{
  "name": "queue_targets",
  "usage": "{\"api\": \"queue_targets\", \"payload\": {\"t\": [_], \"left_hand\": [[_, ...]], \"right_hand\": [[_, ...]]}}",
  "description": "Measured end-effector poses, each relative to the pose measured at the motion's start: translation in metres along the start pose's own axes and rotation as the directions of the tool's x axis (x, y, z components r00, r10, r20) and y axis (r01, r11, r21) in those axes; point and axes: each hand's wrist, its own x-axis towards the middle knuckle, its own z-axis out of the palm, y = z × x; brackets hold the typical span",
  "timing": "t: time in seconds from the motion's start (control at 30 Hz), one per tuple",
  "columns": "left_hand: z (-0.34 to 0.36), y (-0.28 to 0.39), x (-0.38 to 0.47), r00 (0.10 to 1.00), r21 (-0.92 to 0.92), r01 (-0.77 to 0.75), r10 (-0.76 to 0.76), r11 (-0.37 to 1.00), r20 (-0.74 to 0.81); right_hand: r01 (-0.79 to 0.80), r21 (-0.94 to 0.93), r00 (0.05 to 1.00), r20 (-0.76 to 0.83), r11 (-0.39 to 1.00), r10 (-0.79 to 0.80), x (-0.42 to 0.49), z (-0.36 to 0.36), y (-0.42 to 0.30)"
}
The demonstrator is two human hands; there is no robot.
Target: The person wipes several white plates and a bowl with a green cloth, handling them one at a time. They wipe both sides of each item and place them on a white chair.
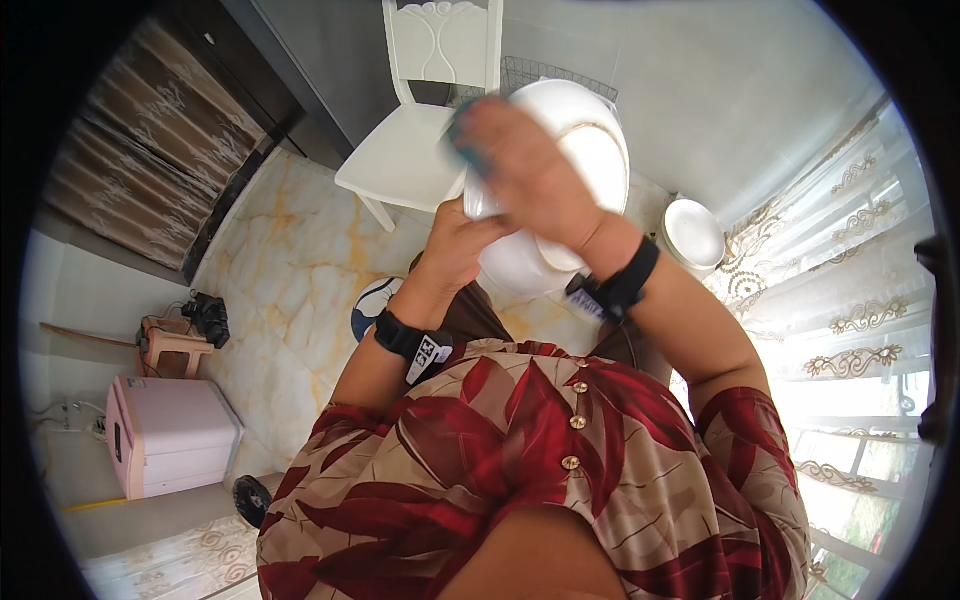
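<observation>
My left hand (459, 244) grips the lower edge of a white object (480, 201), perhaps a dish, that is mostly hidden behind my other hand. Over it is my right hand (529, 169), blurred, with its fingers closed on a blue-green cloth or pad (469, 146); which of the two cannot be told. Both hands are above a large white round basin (551, 94), where a smaller white rounded piece (600, 161) with a tan rim line lies. Each wrist wears a black strap with a small device.
A white chair (405, 161) stands beyond my left hand, near a wire basket (562, 71). At the right, a white lidded bucket (694, 234) sits by the sheer curtains (847, 300). A pink box (180, 435) and a small stool (176, 349) are at the left.
</observation>
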Motion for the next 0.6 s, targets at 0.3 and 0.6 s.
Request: {"api": "queue_targets", "payload": {"t": [0.3,0.6], "left_hand": [[-0.004,0.014,-0.02,0.999,-0.033,-0.023,0.023,0.999,0.023],[-0.004,0.01,-0.008,0.997,-0.01,-0.076,0.076,0.997,-0.026]], "right_hand": [[-0.85,0.024,0.526,0.002,0.526,0.85,-0.005,-0.052,0.09],[0.069,-0.164,0.984,0.171,0.984,-0.04,-0.001,-0.017,-0.006]]}}
